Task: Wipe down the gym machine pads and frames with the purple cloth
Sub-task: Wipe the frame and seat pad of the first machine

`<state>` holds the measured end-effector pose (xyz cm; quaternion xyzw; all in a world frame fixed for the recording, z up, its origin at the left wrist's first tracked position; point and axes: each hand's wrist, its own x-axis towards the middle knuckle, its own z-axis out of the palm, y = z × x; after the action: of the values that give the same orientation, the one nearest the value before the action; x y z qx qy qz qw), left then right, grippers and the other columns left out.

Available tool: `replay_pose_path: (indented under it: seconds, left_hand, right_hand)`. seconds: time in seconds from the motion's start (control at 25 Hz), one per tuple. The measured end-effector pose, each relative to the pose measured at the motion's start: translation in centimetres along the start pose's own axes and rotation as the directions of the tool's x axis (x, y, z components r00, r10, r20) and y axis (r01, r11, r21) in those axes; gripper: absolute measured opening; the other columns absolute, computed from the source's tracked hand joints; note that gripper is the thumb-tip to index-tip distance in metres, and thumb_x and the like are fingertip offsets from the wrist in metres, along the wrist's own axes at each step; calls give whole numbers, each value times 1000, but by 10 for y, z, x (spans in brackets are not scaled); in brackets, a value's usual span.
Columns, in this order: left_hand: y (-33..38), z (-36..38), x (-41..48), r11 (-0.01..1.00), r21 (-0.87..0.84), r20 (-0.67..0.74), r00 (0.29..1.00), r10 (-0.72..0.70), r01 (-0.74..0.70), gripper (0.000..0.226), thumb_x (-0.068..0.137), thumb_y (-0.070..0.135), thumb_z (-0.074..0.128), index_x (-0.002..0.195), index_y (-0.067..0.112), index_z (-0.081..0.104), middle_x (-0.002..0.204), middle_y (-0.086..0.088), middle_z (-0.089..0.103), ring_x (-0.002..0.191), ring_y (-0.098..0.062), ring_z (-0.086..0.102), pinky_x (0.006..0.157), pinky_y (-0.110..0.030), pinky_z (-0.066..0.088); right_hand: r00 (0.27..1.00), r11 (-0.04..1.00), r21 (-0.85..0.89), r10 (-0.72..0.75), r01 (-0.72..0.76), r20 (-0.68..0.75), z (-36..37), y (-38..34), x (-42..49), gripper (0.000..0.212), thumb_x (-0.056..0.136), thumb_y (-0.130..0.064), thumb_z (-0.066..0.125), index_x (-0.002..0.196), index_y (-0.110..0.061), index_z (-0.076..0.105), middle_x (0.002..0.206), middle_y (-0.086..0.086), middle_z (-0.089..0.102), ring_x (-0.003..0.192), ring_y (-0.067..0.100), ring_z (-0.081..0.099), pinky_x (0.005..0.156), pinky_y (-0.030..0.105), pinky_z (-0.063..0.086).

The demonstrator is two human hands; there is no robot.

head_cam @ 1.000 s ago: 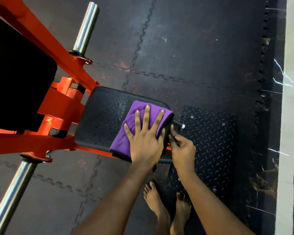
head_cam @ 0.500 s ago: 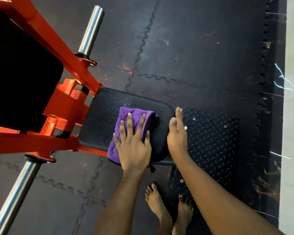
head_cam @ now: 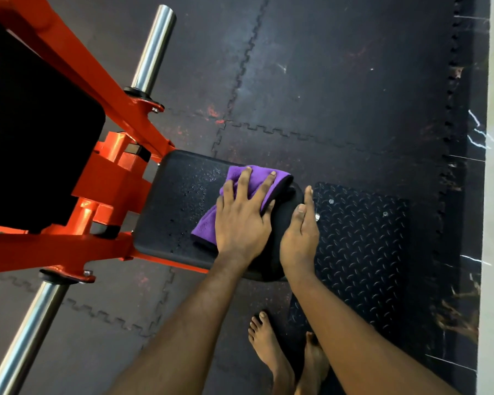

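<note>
Where the cloth lies: the folded purple cloth [head_cam: 207,226] sits on the right half of the black padded machine seat [head_cam: 177,209], its far corner reaching the pad's upper edge.
Pad surface: small wet droplets [head_cam: 194,192] speckle the bare vinyl just left of the cloth.
Frame: orange painted steel frame [head_cam: 106,178] joins the seat at its left end and runs up and down the left side.
Bars: one chrome weight bar [head_cam: 153,49] points up from the frame, a second chrome bar [head_cam: 26,337] points down to the lower left corner.
Back pad: a large black cushion [head_cam: 32,138] fills the left edge, between the frame rails.
Floor: dark interlocking rubber tiles [head_cam: 325,81]; a black diamond-tread plate [head_cam: 362,252] lies just right of the seat.
Feet: bare feet [head_cam: 265,346] stand below the seat, beside the plate.
Left hand [head_cam: 240,220]: palm down on the cloth, fingers straight and spread, pressing it flat against the pad.
Right hand [head_cam: 300,235]: laid along the seat's rounded right end, thumb on top, the visible finger straight along the rim; it grips nothing, and the remaining fingers are hidden past the edge.
</note>
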<state>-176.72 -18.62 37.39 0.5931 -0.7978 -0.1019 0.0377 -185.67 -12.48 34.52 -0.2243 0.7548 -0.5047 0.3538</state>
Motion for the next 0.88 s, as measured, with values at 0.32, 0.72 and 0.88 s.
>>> replay_pose_path:
  seconds: [0.32,0.72,0.88]
  left_hand:
    - [-75,-12,70,949,21,-45,949,-313,314,51,100,44,44,148,30,40,162,-4,25,145,-38,23,117,-52,24]
    - [-6,-9,24,975,-52,0,977,-215,214,51,97,42,47,147,41,39,158,-5,31,135,-37,32,110,-50,32]
    - [-55,-13,52,965,10,-50,964,-260,261,52,95,38,51,146,37,42,156,-6,34,134,-38,35,108,-50,35]
  right_hand:
    - [991,889,-439,-121,132,52,16,-26,32,51,111,-35,25,158,-17,28,165,-1,28,154,15,14,126,34,16]
    - [988,832,-539,-153,131,4,19,-28,27,51,109,-36,25,155,-17,34,158,6,40,149,22,31,120,45,32]
    - [987,802,-585,-160,124,-9,21,-30,26,51,110,-36,24,155,-15,35,157,7,41,148,23,33,120,44,31]
